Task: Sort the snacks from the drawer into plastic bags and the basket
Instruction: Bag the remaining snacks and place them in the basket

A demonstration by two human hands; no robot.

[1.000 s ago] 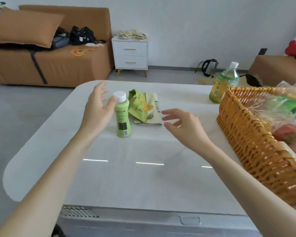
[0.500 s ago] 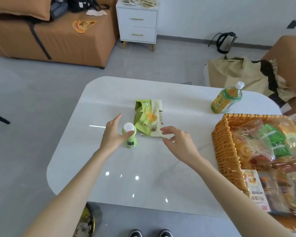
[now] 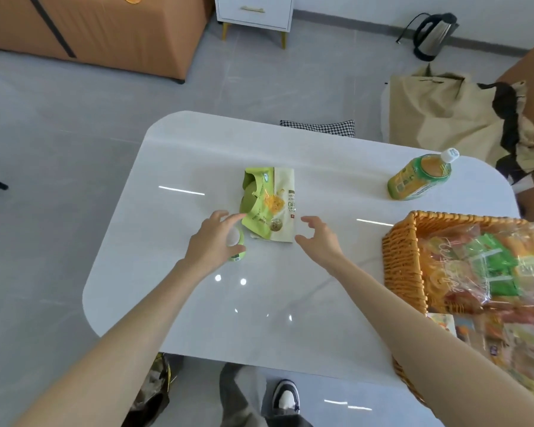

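Left hand (image 3: pixel 211 241) now wraps bottle (image 3: pixel 235 238), mostly hiding it; right hand (image 3: pixel 321 241) grip spread nr pouch (image 3: pixel 269 208).

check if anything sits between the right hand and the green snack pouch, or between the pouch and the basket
Nothing visible does. The right hand hovers open beside the green snack pouch with bare table between. Pouch to basket is bare table; the tea bottle stands farther back, off that line.
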